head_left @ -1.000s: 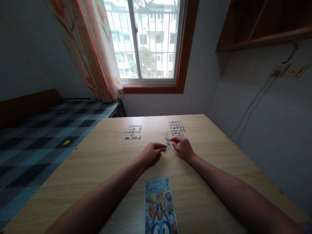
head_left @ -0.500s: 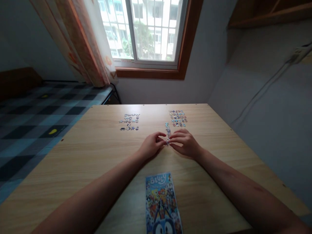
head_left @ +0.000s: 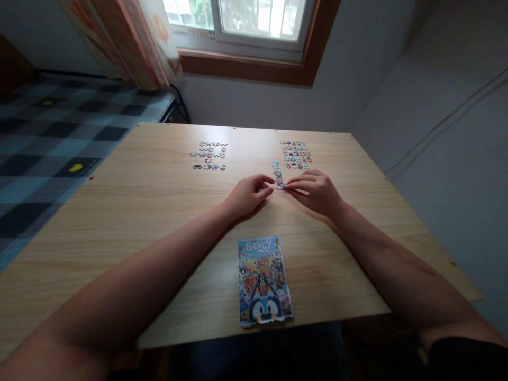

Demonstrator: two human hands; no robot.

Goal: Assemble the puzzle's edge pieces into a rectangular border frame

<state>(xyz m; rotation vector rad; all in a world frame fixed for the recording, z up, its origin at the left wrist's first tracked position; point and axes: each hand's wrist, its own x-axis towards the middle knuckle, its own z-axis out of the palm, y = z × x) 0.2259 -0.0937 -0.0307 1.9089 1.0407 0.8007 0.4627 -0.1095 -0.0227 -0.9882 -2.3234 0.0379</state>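
A narrow strip of joined jigsaw puzzle pieces (head_left: 278,173) runs away from me on the wooden table (head_left: 178,211). At its near end, my right hand (head_left: 315,190) has its thumb and fingertips together on a puzzle piece (head_left: 280,187). My left hand (head_left: 250,194) rests just left of the strip, thumb and index finger apart, with a small gap to the pieces. Its other fingers curl under and are partly hidden. Nearer to me lies a picture sheet (head_left: 265,280) with "Bluey" lettering and crowded cartoon figures.
Loose puzzle pieces lie in rows at the back left (head_left: 208,154) and in a tighter group at the back right (head_left: 297,154). A checked bed (head_left: 79,132) stands left of the table. Behind is a window with a wooden frame (head_left: 246,67); a wall (head_left: 448,169) bounds the right.
The view has tilted down, bringing the whole picture sheet and the table's near edge into sight. My left hand has drawn slightly away from the strip; my right stays at its near end.
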